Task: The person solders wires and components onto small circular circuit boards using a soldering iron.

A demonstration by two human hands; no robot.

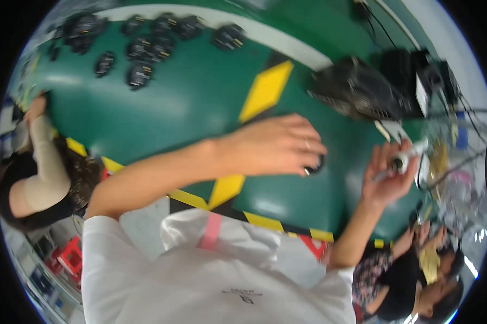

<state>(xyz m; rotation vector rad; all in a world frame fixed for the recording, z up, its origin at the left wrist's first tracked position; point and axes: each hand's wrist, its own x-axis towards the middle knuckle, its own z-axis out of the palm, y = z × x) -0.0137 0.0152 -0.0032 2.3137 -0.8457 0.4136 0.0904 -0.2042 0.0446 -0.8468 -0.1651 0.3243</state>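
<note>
Two items held, one per hand.
One black part (318,163) is pinched by the left hand (278,143); one white cylindrical tool (401,161) is clasped by the right hand (385,181).

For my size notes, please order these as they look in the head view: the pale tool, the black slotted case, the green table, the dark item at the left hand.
1. Green table
2. Black slotted case
3. Pale tool
4. Dark item, partly hidden by the left hand; full size unsure
</note>
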